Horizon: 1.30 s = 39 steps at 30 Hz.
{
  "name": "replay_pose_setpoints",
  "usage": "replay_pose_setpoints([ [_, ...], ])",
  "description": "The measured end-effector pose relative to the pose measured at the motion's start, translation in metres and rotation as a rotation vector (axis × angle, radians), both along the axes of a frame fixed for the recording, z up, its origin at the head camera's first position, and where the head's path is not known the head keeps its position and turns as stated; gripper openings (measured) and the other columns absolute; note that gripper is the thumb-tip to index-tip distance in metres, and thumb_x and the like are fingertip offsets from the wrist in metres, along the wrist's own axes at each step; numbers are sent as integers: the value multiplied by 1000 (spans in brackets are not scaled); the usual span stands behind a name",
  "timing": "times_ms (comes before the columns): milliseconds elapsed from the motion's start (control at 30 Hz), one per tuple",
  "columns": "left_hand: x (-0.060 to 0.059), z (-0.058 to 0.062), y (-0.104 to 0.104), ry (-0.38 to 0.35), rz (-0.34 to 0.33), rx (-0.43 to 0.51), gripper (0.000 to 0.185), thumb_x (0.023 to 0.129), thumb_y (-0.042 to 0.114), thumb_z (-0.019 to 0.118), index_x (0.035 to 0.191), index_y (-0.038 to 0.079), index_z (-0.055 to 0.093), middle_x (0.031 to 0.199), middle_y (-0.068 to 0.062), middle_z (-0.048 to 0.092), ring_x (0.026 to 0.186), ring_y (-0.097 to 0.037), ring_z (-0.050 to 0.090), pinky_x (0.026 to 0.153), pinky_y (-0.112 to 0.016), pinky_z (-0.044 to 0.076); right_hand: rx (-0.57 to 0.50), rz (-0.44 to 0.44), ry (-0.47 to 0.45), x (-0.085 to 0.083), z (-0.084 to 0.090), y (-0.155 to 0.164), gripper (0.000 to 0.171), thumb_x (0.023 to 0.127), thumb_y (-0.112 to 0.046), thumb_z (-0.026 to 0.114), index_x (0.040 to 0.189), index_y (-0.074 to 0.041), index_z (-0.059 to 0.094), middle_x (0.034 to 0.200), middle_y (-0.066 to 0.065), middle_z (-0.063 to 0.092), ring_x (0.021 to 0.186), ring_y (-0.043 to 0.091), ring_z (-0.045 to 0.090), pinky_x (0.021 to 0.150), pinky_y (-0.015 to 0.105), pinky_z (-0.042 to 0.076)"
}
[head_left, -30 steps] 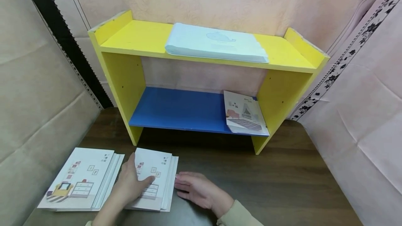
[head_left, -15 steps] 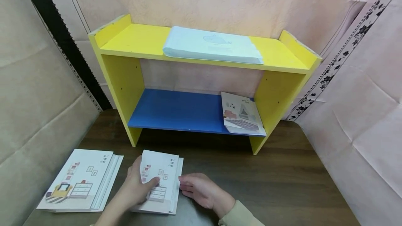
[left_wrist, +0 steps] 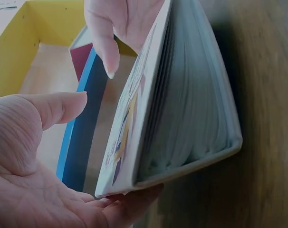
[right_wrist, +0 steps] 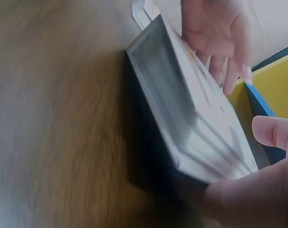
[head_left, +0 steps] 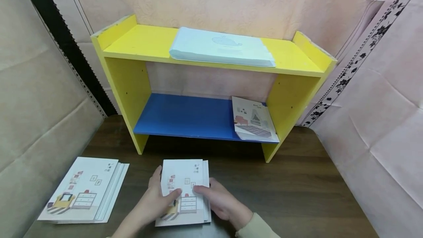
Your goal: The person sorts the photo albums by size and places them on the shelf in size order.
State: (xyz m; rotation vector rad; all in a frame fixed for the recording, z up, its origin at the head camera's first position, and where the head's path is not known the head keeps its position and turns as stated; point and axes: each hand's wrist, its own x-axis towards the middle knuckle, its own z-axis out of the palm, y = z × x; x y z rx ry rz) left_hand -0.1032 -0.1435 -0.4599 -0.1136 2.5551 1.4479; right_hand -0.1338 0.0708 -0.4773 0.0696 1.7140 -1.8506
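My left hand (head_left: 155, 203) and right hand (head_left: 222, 204) clasp the stack of booklets (head_left: 185, 190) by its sides on the table (head_left: 297, 194); best squeeze evenly so no booklet slips.

Blurred, seemingly lifted book stack (right_wrist: 191, 118) between right hand (right_wrist: 258, 185) and left hand (right_wrist: 220, 33).

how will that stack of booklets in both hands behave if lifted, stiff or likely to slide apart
The stack of booklets is several thin booklets, edges already slightly fanned, so it probably sags and slips unless squeezed. The left hand and right hand gripping opposite sides should steady it. It likely won't roll.
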Motion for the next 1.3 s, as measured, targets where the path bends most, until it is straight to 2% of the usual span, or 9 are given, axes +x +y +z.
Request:
replay_pose_setpoints([
  [100,2,3,6,10,0,12,109,86,43,72,152,-1,-3,153,-33,6,135,-46,27,104,-60,32,22,12,26,-1,0,9,67,94,-26,64,144,4,28,114,11,60,99,22,63,82,38,54],
  [267,4,8,15,30,6,42,104,87,39,72,153,3,1,152,-28,16,132,-41,37,102,-56,37,63,19,92,-4,0,23,55,96,-29,61,141,-5,39,112,8,63,97,24,65,80,39,55],
  [533,4,9,22,119,39,129,91,90,27,70,154,9,8,152,-19,27,131,-36,41,98,-48,44,29,-8,176,-10,7,35,52,98,-28,58,141,-8,38,113,9,65,96,27,66,78,40,55],
  [633,4,8,24,137,49,147,85,91,25,70,154,10,14,145,-16,39,122,-29,50,94,-45,48,17,-20,192,-12,12,37,52,98,-29,58,142,-8,38,113,10,65,98,27,65,80,41,55],
  [800,5,5,29,132,8,215,73,91,29,69,149,12,28,121,-8,58,100,-16,59,85,-35,50,0,-56,229,-17,20,41,51,98,-30,58,142,-10,40,116,12,65,101,28,64,83,42,54],
  [933,7,3,35,109,-75,337,70,92,28,68,147,11,28,118,-6,62,99,-14,63,83,-29,51,-18,-79,248,-23,24,47,51,97,-33,58,141,-12,42,117,12,65,103,28,64,86,42,53],
  [1033,8,4,40,98,-121,398,70,93,29,67,146,8,26,121,-7,61,104,-16,63,84,-26,51,-35,-83,241,-26,26,52,52,96,-35,59,141,-14,42,118,12,65,103,29,64,86,41,53],
  [1300,5,4,47,127,-108,450,64,94,29,65,144,11,31,121,-6,62,105,-17,63,85,-28,52,-79,-55,227,-31,32,58,53,97,-35,58,144,-18,40,121,13,64,102,32,65,84,43,54],
])
